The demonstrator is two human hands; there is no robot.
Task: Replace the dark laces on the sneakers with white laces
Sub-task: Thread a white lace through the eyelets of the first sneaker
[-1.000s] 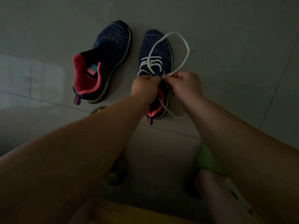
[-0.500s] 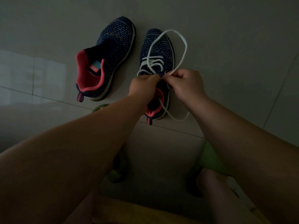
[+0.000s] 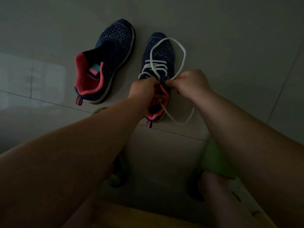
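While both hands pinch lace at shoe throat: toe at 12, heel at 6; left hand at 9, right hand at 3, equally near.

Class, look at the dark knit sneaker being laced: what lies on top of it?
A white lace crisscrosses the right-side sneaker, looping over its toe. The left hand and right hand cover the upper eyelets, so lacing there is hidden.

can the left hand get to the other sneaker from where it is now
Probably yes. The left hand grips the laced sneaker, and the unlaced sneaker lies just to its left on bare floor, nothing between. It would have to let go first.
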